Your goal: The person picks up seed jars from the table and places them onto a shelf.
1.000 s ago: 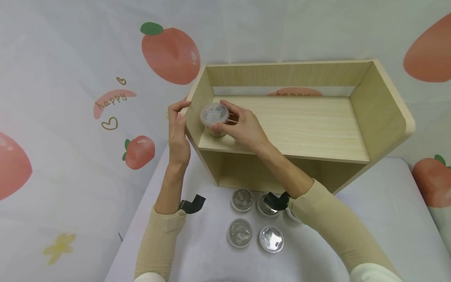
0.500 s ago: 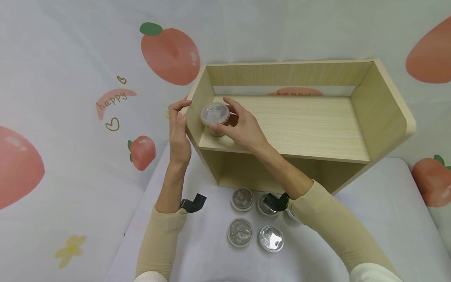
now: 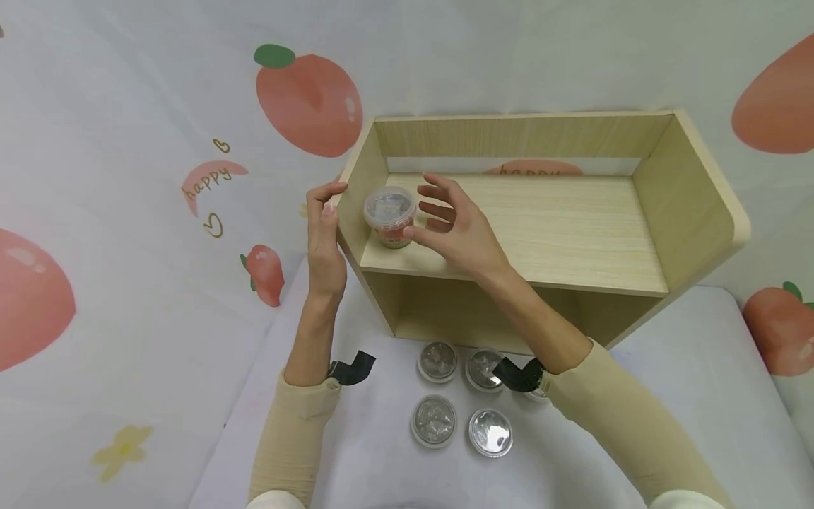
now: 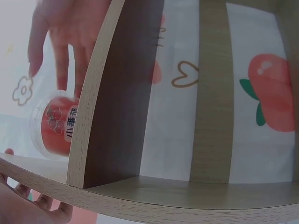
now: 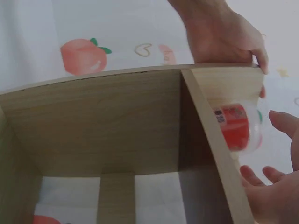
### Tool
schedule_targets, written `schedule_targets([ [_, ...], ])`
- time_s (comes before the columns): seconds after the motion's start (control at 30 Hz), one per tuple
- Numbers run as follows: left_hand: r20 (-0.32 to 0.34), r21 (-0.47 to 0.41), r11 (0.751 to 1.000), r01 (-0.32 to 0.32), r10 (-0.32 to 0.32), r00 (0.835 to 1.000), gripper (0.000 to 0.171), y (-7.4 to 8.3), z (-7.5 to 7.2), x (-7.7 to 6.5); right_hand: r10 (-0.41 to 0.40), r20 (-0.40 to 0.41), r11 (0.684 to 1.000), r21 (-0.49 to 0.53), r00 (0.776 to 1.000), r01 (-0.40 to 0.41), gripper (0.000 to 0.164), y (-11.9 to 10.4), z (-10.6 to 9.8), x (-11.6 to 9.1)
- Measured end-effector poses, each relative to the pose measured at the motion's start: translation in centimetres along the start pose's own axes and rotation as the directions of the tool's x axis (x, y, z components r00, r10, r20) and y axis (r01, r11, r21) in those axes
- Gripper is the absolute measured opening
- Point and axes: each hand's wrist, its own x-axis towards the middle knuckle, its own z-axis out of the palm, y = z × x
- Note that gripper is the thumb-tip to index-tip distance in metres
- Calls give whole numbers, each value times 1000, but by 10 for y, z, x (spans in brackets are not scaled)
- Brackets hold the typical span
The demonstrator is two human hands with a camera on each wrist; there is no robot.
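Observation:
A clear lidded plastic tub [image 3: 391,212] with a red, tomato-pictured label stands upright on the upper board at the left end of the wooden shelf [image 3: 540,226]. My right hand [image 3: 461,230] is just right of the tub, fingers spread and slightly bent, holding nothing. The right wrist view shows a gap between that hand [image 5: 275,186] and the tub [image 5: 238,127]. My left hand [image 3: 326,244] grips the front edge of the shelf's left side panel, fingers bent over it. In the left wrist view the shelf edge hides part of the tub [image 4: 58,123].
Several similar tubs with silvery tops stand on the white table [image 3: 369,452] before the shelf, such as a near-left tub [image 3: 434,421] and a near-right tub [image 3: 490,433]. One is partly behind the right wrist's black strap [image 3: 518,375]. A fruit-printed cloth [image 3: 159,106] hangs behind.
My right hand has let go of the tub and moved a little to the right, its fingers spreading. The tub stays at the shelf's left end. The left hand keeps its place.

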Motion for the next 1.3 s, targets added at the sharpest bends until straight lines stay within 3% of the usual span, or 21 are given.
schedule_targets([
  [0.2, 8, -3, 1000, -6, 6, 1000, 34, 0, 1, 0, -37, -8, 998, 55, 999, 38, 73, -3, -11, -11],
  [0.53, 6, -15, 1000, -2, 2, 1000, 33, -2, 3, 1, -80, 9, 997, 24, 997, 80, 71, -9, -24, -34],
  [0.9, -4, -24, 1000, 11, -12, 1000, 36, -4, 4, -2, -197, -49, 979, 48, 979, 200, 63, -10, -41, -63],
  [1.1, 5, -32, 999, 15, -14, 1000, 35, -5, 3, -3, -250, -33, 966, 57, 968, 252, 65, -11, -58, -84],
  [1.3, -1, -34, 999, 4, -4, 1000, 33, -6, 3, 0, -245, -14, 968, 45, 969, 246, 69, -14, -79, -101],
])
